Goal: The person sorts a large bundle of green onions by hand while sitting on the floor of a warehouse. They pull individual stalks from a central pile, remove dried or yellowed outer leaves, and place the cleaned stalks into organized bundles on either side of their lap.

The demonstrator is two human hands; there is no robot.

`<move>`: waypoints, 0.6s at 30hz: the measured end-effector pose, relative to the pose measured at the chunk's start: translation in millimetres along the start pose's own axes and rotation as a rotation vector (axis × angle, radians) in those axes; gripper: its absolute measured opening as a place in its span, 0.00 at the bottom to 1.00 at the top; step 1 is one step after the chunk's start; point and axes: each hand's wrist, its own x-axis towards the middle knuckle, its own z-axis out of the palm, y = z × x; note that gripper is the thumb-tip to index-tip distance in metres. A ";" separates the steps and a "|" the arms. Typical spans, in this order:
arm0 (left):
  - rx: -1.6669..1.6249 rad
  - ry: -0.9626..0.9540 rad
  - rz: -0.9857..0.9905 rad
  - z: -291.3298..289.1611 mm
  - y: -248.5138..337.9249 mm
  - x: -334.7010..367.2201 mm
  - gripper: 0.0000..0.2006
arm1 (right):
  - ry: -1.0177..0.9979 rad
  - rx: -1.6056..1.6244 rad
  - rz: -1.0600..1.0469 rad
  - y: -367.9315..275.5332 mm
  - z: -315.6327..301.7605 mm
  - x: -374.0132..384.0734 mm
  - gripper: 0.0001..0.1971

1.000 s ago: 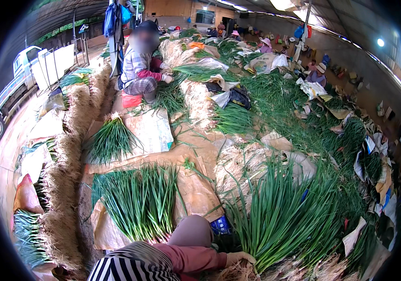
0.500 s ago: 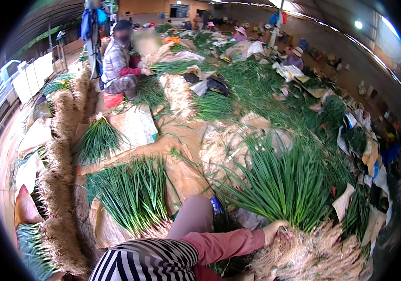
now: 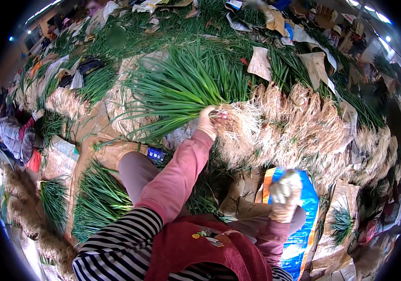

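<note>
My left hand [image 3: 208,121] is closed around the stem bases of a bunch of green onions [image 3: 189,86]. Their long green leaves fan out to the far left, and their pale roots [image 3: 238,129] hang to the right of my fingers. The bunch lies against a row of more green onions, with thick tan roots [image 3: 298,124] facing me. Over my right knee is my right hand [image 3: 285,189], pale and smeared by motion; its fingers cannot be made out. A blue plastic sack [image 3: 303,225] with an orange edge lies beneath and beside it.
On brown sheeting to my left lie a spread green onion pile [image 3: 102,199] and a smaller bunch [image 3: 53,199]. Another person [image 3: 15,136] sits at the far left. A small bunch [image 3: 342,225] rests on a tan sack [image 3: 334,206] at right. Greens cover the far floor.
The view has swung to the right and down, bringing my right hand, the blue sack and more of the root row into sight. My left hand still grips the green onions.
</note>
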 end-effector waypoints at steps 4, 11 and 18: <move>0.030 -0.018 -0.075 -2.0 7.2 -22.6 0.10 | 0.034 0.058 0.142 -19.0 -62.0 -8.1 0.05; -0.278 -0.187 -0.124 -98.5 57.7 -130.2 0.25 | 0.277 -0.819 0.663 86.7 -98.8 2.7 0.15; -0.146 0.135 -0.034 -213.6 80.9 -269.6 0.25 | -0.219 -1.004 0.795 165.6 -49.0 33.6 0.20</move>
